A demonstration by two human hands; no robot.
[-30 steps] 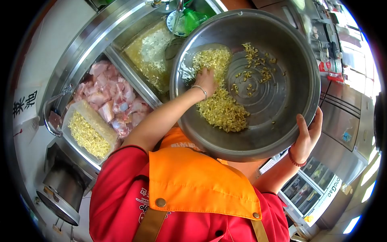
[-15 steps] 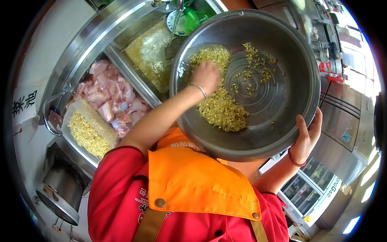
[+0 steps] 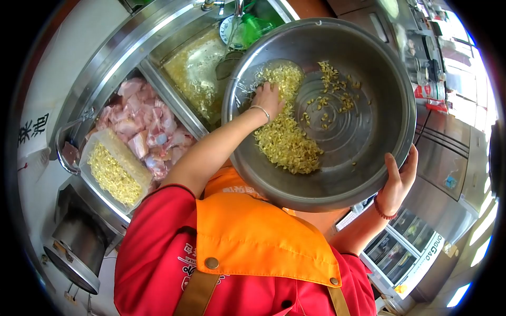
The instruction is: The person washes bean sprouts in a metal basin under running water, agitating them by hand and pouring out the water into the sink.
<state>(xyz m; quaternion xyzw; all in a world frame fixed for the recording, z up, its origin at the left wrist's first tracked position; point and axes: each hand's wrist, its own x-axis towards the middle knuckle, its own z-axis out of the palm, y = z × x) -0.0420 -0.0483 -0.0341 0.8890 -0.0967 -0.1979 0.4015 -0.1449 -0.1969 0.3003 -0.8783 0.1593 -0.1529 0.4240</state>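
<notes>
A large metal basin (image 3: 363, 158) is held tilted in front of my body, its left side lower. Yellow bean sprouts (image 3: 290, 145) lie heaped along its left side, partly in pooled water, with some scattered across the bottom. My left hand (image 3: 268, 101) is inside the basin on the sprouts. Its fingers are slightly apart, the tips among the sprouts at the water. On the right, my right hand (image 3: 398, 181) grips the basin's rim, thumb on top and the fingers mostly hidden outside.
Left of the basin is a metal sink (image 3: 174, 100) with cloudy water under a tap (image 3: 239, 8). The neighbouring compartment holds raw meat pieces (image 3: 139, 121) and a plastic container (image 3: 134, 166) of sprouts. A metal pot (image 3: 79, 253) stands lower left. A green bottle (image 3: 255, 27) lies beyond.
My left hand has shifted slightly left and down, towards the basin's left wall, and its fingers show more clearly. My right hand keeps its grip on the rim.
</notes>
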